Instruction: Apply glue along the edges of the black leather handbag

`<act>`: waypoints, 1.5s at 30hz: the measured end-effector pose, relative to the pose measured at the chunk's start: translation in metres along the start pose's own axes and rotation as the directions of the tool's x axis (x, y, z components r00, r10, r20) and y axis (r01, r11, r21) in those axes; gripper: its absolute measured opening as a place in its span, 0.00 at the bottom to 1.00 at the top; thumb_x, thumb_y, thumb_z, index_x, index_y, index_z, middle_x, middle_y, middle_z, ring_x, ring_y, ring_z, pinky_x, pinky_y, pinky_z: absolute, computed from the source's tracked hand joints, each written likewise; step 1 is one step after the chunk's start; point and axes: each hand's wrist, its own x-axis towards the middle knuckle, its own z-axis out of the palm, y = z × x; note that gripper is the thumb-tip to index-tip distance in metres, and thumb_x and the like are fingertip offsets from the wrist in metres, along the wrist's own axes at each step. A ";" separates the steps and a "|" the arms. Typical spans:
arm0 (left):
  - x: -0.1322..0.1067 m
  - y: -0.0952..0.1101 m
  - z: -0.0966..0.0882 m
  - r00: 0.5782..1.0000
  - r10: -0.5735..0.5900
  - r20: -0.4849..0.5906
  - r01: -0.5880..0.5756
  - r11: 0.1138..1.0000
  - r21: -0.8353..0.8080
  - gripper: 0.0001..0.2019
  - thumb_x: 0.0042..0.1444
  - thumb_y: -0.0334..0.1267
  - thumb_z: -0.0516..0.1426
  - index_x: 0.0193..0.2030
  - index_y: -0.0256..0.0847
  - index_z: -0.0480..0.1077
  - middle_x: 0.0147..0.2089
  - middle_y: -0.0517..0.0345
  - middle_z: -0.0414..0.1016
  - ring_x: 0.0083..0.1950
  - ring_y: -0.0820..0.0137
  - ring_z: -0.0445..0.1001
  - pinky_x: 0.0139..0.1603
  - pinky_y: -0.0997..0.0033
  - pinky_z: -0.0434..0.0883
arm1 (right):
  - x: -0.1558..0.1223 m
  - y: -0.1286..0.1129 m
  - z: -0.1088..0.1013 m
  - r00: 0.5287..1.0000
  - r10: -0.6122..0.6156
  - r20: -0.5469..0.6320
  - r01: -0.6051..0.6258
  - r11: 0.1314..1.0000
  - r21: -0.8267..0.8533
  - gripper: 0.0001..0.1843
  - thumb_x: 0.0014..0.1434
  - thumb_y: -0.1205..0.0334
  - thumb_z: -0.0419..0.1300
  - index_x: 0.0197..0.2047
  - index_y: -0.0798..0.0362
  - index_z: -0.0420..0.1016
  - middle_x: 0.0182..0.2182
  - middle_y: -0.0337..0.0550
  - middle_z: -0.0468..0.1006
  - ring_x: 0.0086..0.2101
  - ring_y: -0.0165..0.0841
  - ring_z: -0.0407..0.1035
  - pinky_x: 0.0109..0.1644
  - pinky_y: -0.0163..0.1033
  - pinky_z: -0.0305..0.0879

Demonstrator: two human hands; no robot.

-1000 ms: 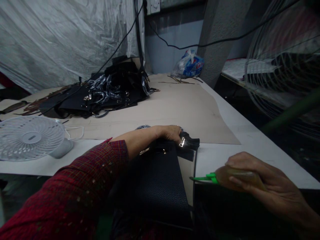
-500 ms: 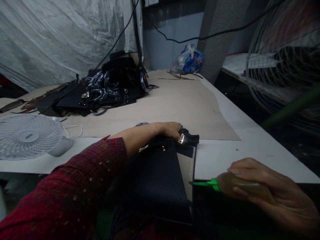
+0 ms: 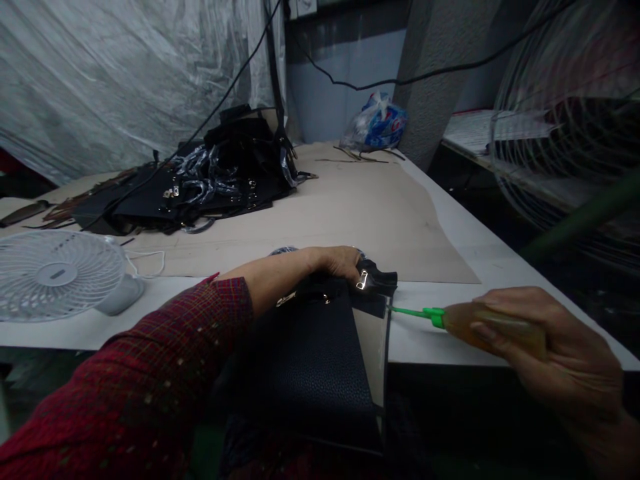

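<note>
A black pebbled-leather handbag lies over the table's front edge, its right side showing a beige strip. My left hand grips the top of the bag beside a gold-coloured clasp piece; its fingertips are partly hidden. In my right hand is a squeeze bottle of amber-brown liquid, probably glue, with a thin green nozzle. The nozzle tip is at the upper right edge of the beige strip, close to a black flap. Fingers and thumb are wrapped round the bottle.
A heap of black bags with plastic-wrapped parts lies at the back left. Nearer stands a white fan. A knotted plastic bag sits at the far end of the brown sheet. A large wire-guarded fan is at right.
My right hand has moved the bottle up and away from me, and the nozzle tip has gone from low on the beige strip to its upper edge. My left hand stays on the bag.
</note>
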 end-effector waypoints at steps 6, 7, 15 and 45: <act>0.001 -0.002 0.001 1.000 0.017 0.005 -0.017 0.999 -0.029 0.08 0.40 0.33 0.67 0.30 0.39 0.78 0.31 0.58 0.78 0.34 0.67 0.73 0.41 0.63 0.73 | 0.005 -0.001 0.004 0.996 -0.031 0.081 0.027 0.998 0.048 0.09 0.67 0.53 0.69 0.49 0.42 0.78 0.43 0.40 0.80 0.40 0.42 0.77 0.43 0.45 0.77; 0.001 -0.002 0.001 1.000 0.020 0.004 -0.020 0.999 -0.033 0.08 0.40 0.33 0.67 0.31 0.39 0.78 0.31 0.58 0.78 0.35 0.67 0.73 0.42 0.63 0.73 | 0.006 -0.003 0.003 0.991 -0.042 0.125 0.032 0.997 0.076 0.08 0.67 0.53 0.69 0.48 0.43 0.78 0.42 0.39 0.80 0.39 0.40 0.78 0.40 0.42 0.77; -0.002 0.001 0.001 1.000 0.023 0.002 -0.023 0.999 -0.023 0.07 0.40 0.32 0.66 0.29 0.38 0.77 0.31 0.58 0.77 0.35 0.66 0.73 0.42 0.63 0.72 | 0.010 -0.010 -0.001 0.990 -0.048 0.130 0.035 0.995 0.098 0.06 0.68 0.56 0.68 0.46 0.44 0.78 0.40 0.38 0.79 0.38 0.33 0.78 0.41 0.32 0.76; -0.003 0.000 0.001 1.000 0.024 -0.018 -0.024 0.999 -0.024 0.08 0.41 0.31 0.67 0.32 0.38 0.77 0.32 0.57 0.79 0.36 0.66 0.73 0.42 0.64 0.71 | -0.029 -0.048 -0.016 0.966 -0.076 0.247 0.020 0.976 0.219 0.16 0.68 0.60 0.69 0.57 0.39 0.78 0.44 0.41 0.81 0.39 0.37 0.81 0.36 0.33 0.82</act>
